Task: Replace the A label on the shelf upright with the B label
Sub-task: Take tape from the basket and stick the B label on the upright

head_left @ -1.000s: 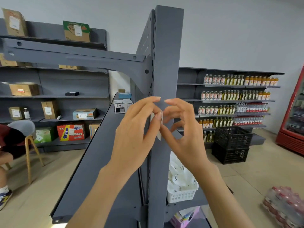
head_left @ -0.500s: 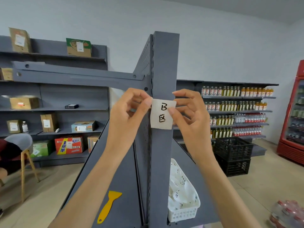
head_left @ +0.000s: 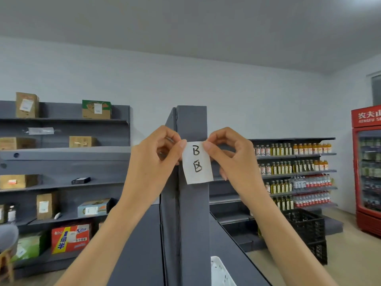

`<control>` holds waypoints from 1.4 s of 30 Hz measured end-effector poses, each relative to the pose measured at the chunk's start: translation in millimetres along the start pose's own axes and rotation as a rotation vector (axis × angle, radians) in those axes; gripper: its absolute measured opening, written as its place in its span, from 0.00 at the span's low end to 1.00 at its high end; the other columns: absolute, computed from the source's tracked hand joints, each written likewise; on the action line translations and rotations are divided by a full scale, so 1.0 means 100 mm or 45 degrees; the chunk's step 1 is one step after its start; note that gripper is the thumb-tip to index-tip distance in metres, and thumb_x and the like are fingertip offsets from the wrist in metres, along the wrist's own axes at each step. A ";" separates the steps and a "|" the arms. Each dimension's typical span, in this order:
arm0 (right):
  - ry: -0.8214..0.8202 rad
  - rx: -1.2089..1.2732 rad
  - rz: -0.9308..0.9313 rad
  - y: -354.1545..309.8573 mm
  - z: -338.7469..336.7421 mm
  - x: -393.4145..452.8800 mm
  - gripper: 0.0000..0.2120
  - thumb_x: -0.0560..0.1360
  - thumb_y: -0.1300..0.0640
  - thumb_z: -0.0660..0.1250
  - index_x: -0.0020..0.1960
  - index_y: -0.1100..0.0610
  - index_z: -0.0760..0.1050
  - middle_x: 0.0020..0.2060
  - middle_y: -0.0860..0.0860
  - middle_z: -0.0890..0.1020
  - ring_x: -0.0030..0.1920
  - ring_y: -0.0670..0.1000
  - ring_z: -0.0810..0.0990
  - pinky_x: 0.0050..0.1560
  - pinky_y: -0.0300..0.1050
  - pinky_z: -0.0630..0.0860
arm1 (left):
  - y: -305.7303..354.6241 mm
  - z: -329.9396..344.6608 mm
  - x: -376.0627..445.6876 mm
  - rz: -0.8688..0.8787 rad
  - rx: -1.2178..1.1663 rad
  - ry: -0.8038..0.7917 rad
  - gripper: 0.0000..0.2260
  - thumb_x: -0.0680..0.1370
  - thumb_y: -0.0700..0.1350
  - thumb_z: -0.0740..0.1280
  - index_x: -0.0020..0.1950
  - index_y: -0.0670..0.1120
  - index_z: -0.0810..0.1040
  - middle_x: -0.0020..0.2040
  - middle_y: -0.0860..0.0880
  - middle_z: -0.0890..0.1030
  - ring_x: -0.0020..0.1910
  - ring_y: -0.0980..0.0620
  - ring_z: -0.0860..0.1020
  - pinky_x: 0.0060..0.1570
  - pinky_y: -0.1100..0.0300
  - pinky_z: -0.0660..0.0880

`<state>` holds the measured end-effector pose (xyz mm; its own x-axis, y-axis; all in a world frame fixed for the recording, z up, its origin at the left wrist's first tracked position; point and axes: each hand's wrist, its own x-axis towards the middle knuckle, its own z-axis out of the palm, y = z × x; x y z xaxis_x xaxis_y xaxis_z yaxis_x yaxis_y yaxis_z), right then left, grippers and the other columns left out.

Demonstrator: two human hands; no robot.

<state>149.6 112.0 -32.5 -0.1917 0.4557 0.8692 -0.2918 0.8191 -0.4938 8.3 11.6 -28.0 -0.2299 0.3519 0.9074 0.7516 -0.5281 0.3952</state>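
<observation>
The B label (head_left: 197, 163) is white paper with black handwritten marks. The shelf upright (head_left: 192, 213) behind it is a flat dark grey, same as the long shelves (head_left: 64, 151) on the left. Boxes there are plain brown cardboard; one box (head_left: 71, 238) low down is red with yellow and white print, and what looks like a pale green pack (head_left: 28, 245) sits beside it. The crate (head_left: 305, 230) is black lattice. The drinks fridge (head_left: 367, 172) is bright red with white lettering.
</observation>
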 end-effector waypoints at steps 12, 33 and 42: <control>0.028 -0.203 -0.050 0.03 0.09 0.33 0.05 0.77 0.55 0.70 0.43 0.51 0.77 0.39 0.50 0.84 0.31 0.46 0.82 0.35 0.43 0.78 | -0.08 0.00 0.27 -0.009 0.104 0.030 0.05 0.78 0.48 0.68 0.44 0.48 0.77 0.31 0.49 0.84 0.29 0.59 0.80 0.32 0.70 0.74; 0.101 -0.421 -0.113 0.00 0.09 0.35 0.10 0.73 0.45 0.72 0.43 0.44 0.71 0.37 0.45 0.81 0.38 0.46 0.84 0.37 0.52 0.82 | -0.13 0.07 0.29 0.171 0.277 0.049 0.12 0.79 0.49 0.66 0.45 0.55 0.62 0.33 0.46 0.82 0.37 0.52 0.82 0.32 0.52 0.76; 0.028 -0.571 -0.144 0.12 0.09 0.02 0.21 0.67 0.42 0.73 0.52 0.41 0.65 0.35 0.44 0.76 0.34 0.44 0.77 0.38 0.47 0.79 | -0.22 0.02 0.04 0.347 0.645 0.062 0.17 0.69 0.56 0.73 0.51 0.55 0.69 0.51 0.59 0.70 0.52 0.58 0.70 0.39 0.68 0.69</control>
<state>137.3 120.1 -36.8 -0.1604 0.3585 0.9197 0.1253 0.9316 -0.3413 -8.2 26.0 -32.9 -0.0056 0.2127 0.9771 0.9872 -0.1545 0.0393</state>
